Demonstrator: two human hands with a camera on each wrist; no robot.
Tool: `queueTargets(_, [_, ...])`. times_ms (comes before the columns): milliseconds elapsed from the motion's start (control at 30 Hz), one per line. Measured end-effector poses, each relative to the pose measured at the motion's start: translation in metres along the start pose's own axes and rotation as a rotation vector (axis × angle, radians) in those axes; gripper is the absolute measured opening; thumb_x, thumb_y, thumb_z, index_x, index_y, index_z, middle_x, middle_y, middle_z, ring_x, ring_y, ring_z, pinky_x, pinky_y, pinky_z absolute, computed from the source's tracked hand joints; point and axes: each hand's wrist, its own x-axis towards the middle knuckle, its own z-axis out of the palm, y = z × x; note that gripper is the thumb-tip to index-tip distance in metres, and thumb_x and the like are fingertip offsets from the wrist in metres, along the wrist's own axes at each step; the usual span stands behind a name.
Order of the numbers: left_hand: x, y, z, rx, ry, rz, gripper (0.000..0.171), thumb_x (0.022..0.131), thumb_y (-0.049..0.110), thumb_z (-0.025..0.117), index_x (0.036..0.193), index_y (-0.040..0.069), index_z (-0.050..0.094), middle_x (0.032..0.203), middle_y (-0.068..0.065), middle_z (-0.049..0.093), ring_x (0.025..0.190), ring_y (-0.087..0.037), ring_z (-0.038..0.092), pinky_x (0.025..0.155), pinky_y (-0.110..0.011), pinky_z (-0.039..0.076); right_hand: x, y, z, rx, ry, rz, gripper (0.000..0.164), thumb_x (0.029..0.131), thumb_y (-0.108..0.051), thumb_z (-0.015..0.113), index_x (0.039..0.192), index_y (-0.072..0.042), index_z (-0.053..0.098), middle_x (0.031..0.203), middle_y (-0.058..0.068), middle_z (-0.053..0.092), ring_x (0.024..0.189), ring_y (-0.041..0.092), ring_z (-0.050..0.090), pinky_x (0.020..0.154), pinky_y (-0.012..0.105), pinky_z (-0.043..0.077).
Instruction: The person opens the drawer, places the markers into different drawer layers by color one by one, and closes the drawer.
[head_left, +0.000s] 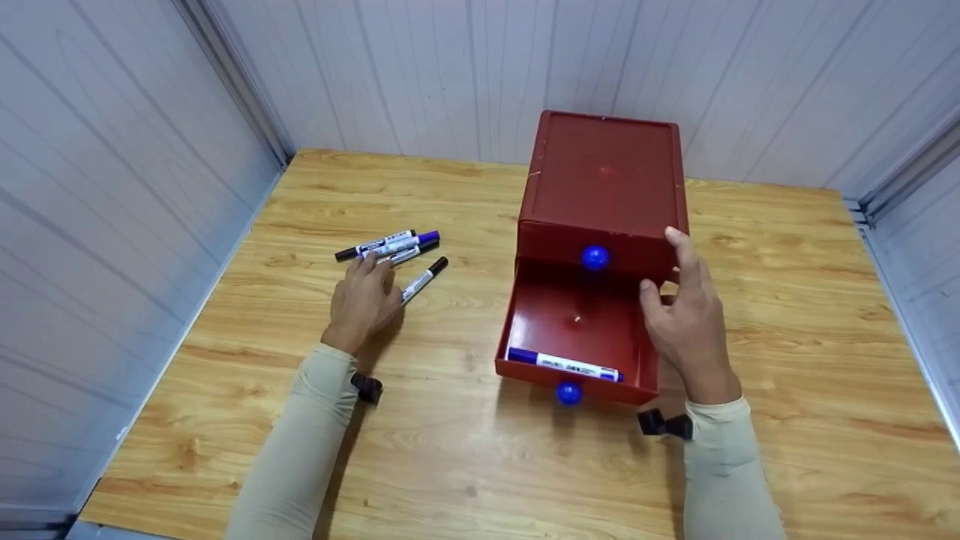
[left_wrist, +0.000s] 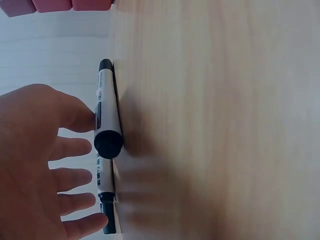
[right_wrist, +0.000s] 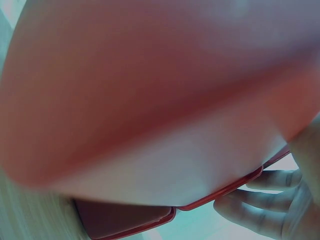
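Note:
My left hand (head_left: 363, 300) reaches over a small group of whiteboard markers, its fingers loosely extended and gripping nothing. In the left wrist view the thumb lies against or very near a black-capped marker (left_wrist: 106, 110). Beside that hand in the head view lies a single black-capped marker (head_left: 425, 278); the group includes a blue-capped marker (head_left: 409, 243). With thumb and forefinger apart, my right hand (head_left: 691, 330) is at the right front side of a red drawer box (head_left: 606, 172). The lower drawer (head_left: 577, 300) stands pulled out, with a blue marker (head_left: 566, 365) lying along its front wall.
Blue round knobs mark the upper drawer (head_left: 555, 241) and the lower one. The box stands toward the back of a wood-patterned table (head_left: 450, 435). Pale panel walls (head_left: 420, 82) enclose the back and both sides.

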Motion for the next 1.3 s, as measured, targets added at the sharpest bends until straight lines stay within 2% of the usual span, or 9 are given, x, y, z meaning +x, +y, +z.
queueTargets(233, [0.005,-0.004,0.0,-0.093,0.078,-0.006,0.036,0.089,0.016,0.057,0.12,-0.001,0.067,0.126,-0.021,0.059,0.122,-0.038,0.051,0.097,-0.053,0.045,0.001,0.0,-0.001,0.016,-0.008,0.008,0.069,0.096,-0.006,0.059,0.154,-0.028,0.03,0.134,0.022,0.049,0.104,0.039,0.063,0.075,0.055,0.057])
queueTargets(333, [0.006,-0.006,-0.002,-0.092,0.049,-0.022,0.041,0.09,0.015,0.056,0.125,-0.004,0.063,0.133,-0.024,0.055,0.128,-0.04,0.048,0.103,-0.052,0.042,0.0,0.0,-0.001,0.023,-0.008,0.008,0.069,0.096,-0.005,0.059,0.154,-0.028,0.03,0.135,0.022,0.049,0.105,0.039,0.063,0.075,0.056,0.056])
queueTargets(467, [0.008,-0.008,-0.004,-0.083,-0.022,-0.063,0.052,0.092,0.018,0.053,0.139,-0.004,0.053,0.148,-0.026,0.042,0.139,-0.041,0.036,0.109,-0.054,0.035,0.0,0.0,-0.001,0.023,-0.009,0.015,0.069,0.096,-0.005,0.059,0.154,-0.028,0.03,0.136,0.021,0.049,0.105,0.04,0.063,0.076,0.056,0.057])
queueTargets(533, [0.009,-0.007,-0.004,-0.085,-0.03,-0.072,0.053,0.092,0.019,0.053,0.14,-0.004,0.052,0.149,-0.027,0.04,0.14,-0.042,0.033,0.108,-0.055,0.035,0.0,-0.001,-0.001,0.016,-0.011,0.018,0.069,0.096,-0.006,0.059,0.154,-0.028,0.03,0.136,0.022,0.048,0.106,0.039,0.063,0.076,0.055,0.057])
queueTargets(600, [0.01,-0.006,-0.005,-0.09,-0.017,-0.072,0.051,0.092,0.019,0.053,0.138,-0.003,0.054,0.143,-0.028,0.044,0.136,-0.042,0.037,0.105,-0.056,0.038,0.0,-0.001,-0.002,0.011,-0.012,0.018,0.068,0.096,-0.008,0.059,0.154,-0.028,0.03,0.137,0.022,0.048,0.106,0.04,0.063,0.076,0.055,0.057])
queueTargets(733, [0.013,-0.004,-0.005,-0.093,0.032,-0.063,0.045,0.093,0.018,0.054,0.132,-0.003,0.058,0.127,-0.028,0.052,0.117,-0.042,0.05,0.093,-0.054,0.045,0.001,-0.002,-0.002,0.008,-0.015,0.02,0.068,0.096,-0.01,0.059,0.155,-0.028,0.029,0.139,0.022,0.046,0.107,0.04,0.062,0.077,0.056,0.057])
queueTargets(900, [0.017,-0.002,-0.006,-0.062,0.071,-0.044,0.039,0.094,0.018,0.055,0.126,-0.003,0.063,0.118,-0.026,0.057,0.098,-0.042,0.059,0.082,-0.054,0.049,0.0,-0.002,-0.002,0.01,-0.023,0.029,0.068,0.096,-0.01,0.059,0.155,-0.028,0.029,0.14,0.022,0.045,0.108,0.04,0.062,0.077,0.056,0.057])
queueTargets(1133, [0.018,-0.001,-0.002,-0.007,0.12,-0.004,0.033,0.095,0.013,0.054,0.122,0.0,0.066,0.113,-0.025,0.063,0.096,-0.043,0.062,0.077,-0.054,0.05,-0.001,0.0,-0.001,0.018,-0.009,0.018,0.068,0.096,-0.007,0.059,0.155,-0.027,0.03,0.138,0.021,0.047,0.107,0.039,0.062,0.075,0.055,0.057])
queueTargets(1300, [0.019,-0.003,0.0,0.032,0.136,0.028,0.027,0.093,0.007,0.058,0.116,0.005,0.073,0.105,-0.018,0.071,0.092,-0.039,0.066,0.071,-0.051,0.052,0.0,0.001,0.0,0.011,0.003,0.009,0.069,0.095,-0.006,0.059,0.154,-0.026,0.031,0.136,0.019,0.05,0.105,0.036,0.064,0.073,0.053,0.057])
